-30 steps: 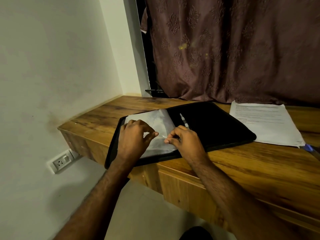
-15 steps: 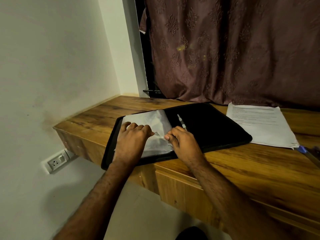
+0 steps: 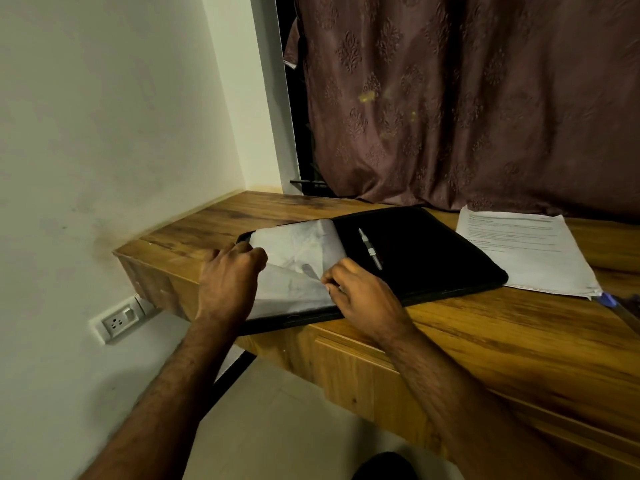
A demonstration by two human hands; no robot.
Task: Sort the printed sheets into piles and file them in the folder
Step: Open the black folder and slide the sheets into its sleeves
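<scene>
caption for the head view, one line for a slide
Both hands, left and right, work a sheet in the open black folder; a paper stack waits beside it.

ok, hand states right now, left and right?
Left hand: fingers curled, gripping the translucent plastic sleeve in the open black folder.
Right hand: pinching the same sleeve's lifted sheet.

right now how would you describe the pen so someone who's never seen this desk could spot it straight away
Start at the wooden desk under the maroon curtain and find the open black folder on it. The pen lies on the folder's bare black right half, just beyond the right hand. It is the one slim silvery stick there, unlike the flat white sheets around it.
</scene>
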